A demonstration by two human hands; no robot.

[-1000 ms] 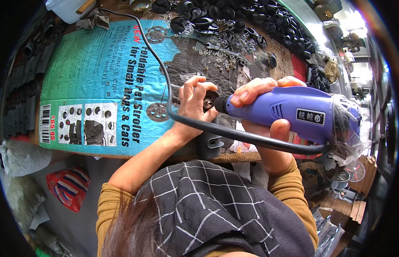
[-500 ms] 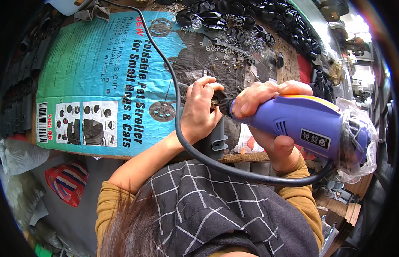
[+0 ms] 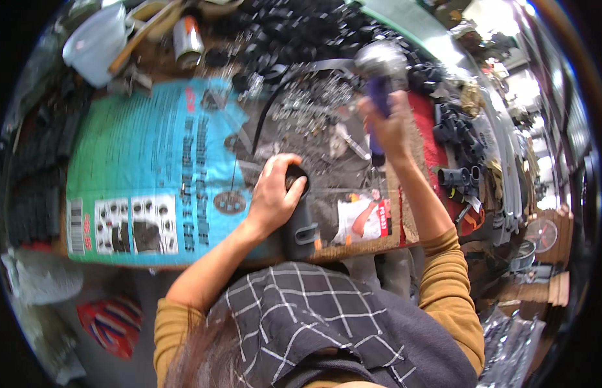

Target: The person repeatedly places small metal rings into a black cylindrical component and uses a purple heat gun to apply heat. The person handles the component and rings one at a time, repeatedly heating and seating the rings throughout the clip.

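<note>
My left hand [image 3: 271,199] is closed round the top of a dark grey plastic part [image 3: 302,223], which has a round opening at its far end and a hook-shaped bracket low on its right side. The part lies near the front edge of the table. Farther off to the right, my right hand [image 3: 393,126] grips a purple electric screwdriver [image 3: 379,97], smeared by motion, its clear-wrapped end pointing away from me and its tip toward the tabletop. A black cord [image 3: 264,110] runs across the table to the left of it.
A flattened printed cardboard sheet [image 3: 129,149] covers the left of the table. Loose washers and springs [image 3: 307,103] lie beyond my hands, with a heap of black plastic parts [image 3: 294,29] behind. A spray can [image 3: 188,42] and a whitish tub [image 3: 94,45] stand far left.
The screwdriver has left the grey part and swung up and away to the far right in my right hand. My left hand still holds the part, slightly farther left and lower in view.
</note>
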